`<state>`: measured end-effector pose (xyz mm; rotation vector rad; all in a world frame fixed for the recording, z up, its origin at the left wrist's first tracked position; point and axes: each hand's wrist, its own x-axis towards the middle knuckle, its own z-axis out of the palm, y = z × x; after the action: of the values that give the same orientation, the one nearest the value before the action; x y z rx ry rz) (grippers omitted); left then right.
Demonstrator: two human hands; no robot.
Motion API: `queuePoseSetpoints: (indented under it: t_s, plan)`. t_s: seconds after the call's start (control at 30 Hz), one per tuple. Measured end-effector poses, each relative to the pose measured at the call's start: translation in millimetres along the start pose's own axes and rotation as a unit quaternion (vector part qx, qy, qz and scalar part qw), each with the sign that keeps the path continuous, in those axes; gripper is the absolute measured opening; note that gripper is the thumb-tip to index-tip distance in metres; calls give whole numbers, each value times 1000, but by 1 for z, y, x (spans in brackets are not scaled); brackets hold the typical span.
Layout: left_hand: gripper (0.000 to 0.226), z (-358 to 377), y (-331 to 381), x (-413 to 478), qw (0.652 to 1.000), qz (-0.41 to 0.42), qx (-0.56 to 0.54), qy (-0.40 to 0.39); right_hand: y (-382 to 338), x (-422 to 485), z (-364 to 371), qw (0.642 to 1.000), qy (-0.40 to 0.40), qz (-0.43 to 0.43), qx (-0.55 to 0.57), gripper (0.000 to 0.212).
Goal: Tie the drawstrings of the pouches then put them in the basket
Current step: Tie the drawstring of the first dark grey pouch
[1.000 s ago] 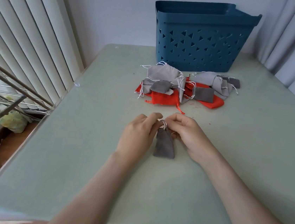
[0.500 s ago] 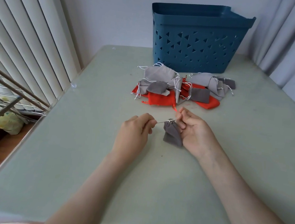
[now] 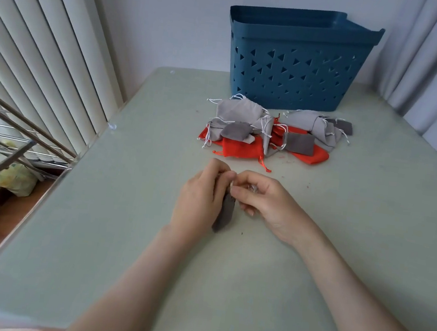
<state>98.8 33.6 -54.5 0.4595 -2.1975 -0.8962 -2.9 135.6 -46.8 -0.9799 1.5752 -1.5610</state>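
Pinching the dark grey pouch (image 3: 224,215) by its neck between left hand (image 3: 201,200) and right hand (image 3: 266,200), long axis pointing ahead toward the blue basket (image 3: 299,65)

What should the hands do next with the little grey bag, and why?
Probably ease both hands apart to pull the tie tight. The left hand and the right hand pinch at the top of the dark grey pouch, close together, and no finished knot shows. The blue basket stands at the table's far side, so dropping it in comes later.
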Motion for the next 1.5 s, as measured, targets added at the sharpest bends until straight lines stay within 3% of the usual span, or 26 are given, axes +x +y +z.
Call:
queuePoseSetpoints:
  t_s: [0.23, 0.3, 0.43, 0.73, 0.83, 0.93, 1.0, 1.13, 1.33, 1.5]
  plan:
    - [18, 1, 6, -2, 995, -78, -47, 38, -5, -3, 6, 1000, 22, -10, 10, 16]
    - [13, 2, 4, -3, 996, -73, -39, 32, -5, -2, 7, 999, 47, -22, 10, 15]
    - [26, 3, 1, -4, 999, -16, -34, 20, -6, -2, 6, 993, 92, -68, 19, 14]
    - [34, 0, 3, -2, 994, -60, -89, -12, -5, -2, 6, 992, 83, -76, -49, 21]
    - [37, 0, 4, -2, 993, -69, -98, -18, -6, -2, 6, 993, 106, -54, -28, 14]
    - [40, -1, 6, -1, 991, -71, -112, -23, -7, -2, 4, 993, 101, -51, -18, 29]
    - [37, -1, 5, -2, 990, -72, -119, -32, -9, -3, 4, 994, 86, -57, -23, 36]
    - [33, -2, 4, -2, 984, -73, -152, -61, -11, -6, 5, 992, 89, -83, -34, 25]
    - [30, -4, 5, 0, 962, -108, -218, -127, -9, -4, 4, 991, 108, -78, -25, 26]
    - [29, -4, 3, 4, 960, -118, -191, -166, -6, -3, 5, 986, 122, -93, -72, 27]
